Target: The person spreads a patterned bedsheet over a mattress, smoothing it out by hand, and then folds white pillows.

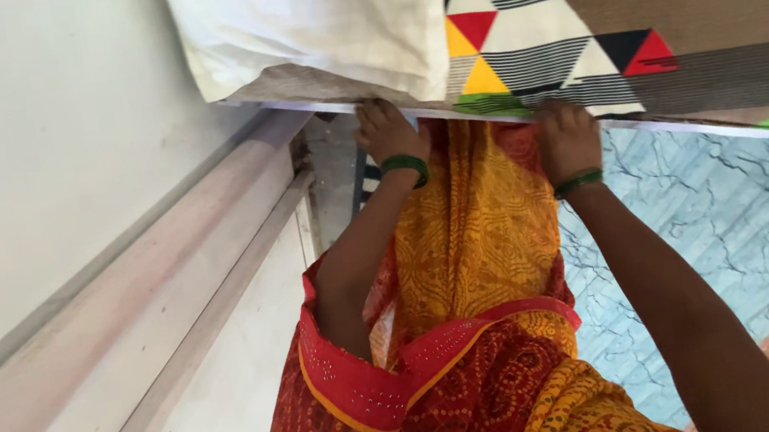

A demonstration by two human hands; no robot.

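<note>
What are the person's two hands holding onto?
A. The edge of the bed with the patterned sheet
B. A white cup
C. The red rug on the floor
A: the left hand and the right hand both grip the mattress edge where the triangle-patterned sheet hangs, just beside the white pillow.

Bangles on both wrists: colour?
Green, on the left wrist and right wrist; head view.

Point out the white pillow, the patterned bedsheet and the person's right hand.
white pillow (316,15), head view, on the middle of its cover.
patterned bedsheet (531,45), head view, on the triangle print near its edge.
right hand (567,138), head view, on the back of the hand.
</note>
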